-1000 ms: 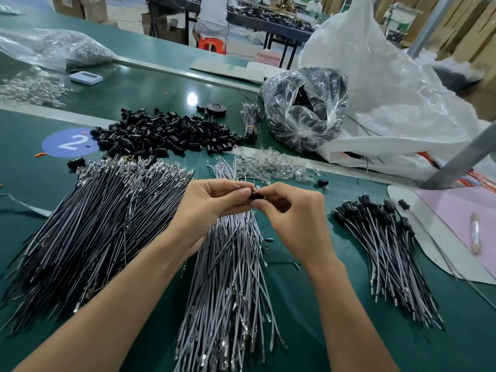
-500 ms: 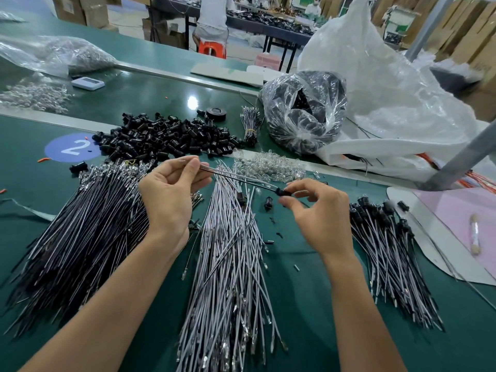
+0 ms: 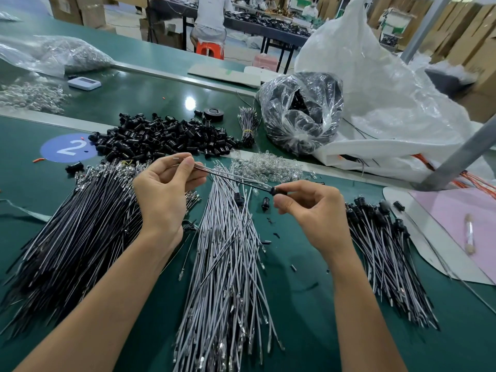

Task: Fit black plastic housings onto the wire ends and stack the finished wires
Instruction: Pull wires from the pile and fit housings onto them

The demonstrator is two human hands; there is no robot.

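Note:
My left hand [image 3: 163, 194] pinches one end of a wire pair [image 3: 230, 177] stretched taut above the table. At the other end, my right hand [image 3: 314, 210] pinches the black housing [image 3: 276, 189] fitted there. Below the hands lies a fan of grey wires [image 3: 228, 264], and to the left a heap of black wires [image 3: 72, 232]. A pile of loose black housings [image 3: 161, 138] sits behind. Finished wires with housings [image 3: 386, 251] are stacked at the right.
Clear glass bulbs [image 3: 268, 167] lie behind the wire. A clear bag of black parts [image 3: 300, 111] and a large white bag [image 3: 389, 103] stand at the back right. A pink and white sheet [image 3: 456, 224] lies far right. A metal post [image 3: 456, 157] slants past it.
My hands, first close together at the housing, have drawn apart: the left slid up-left along the wire, the right moved right with the housing. The wire is now pulled straight.

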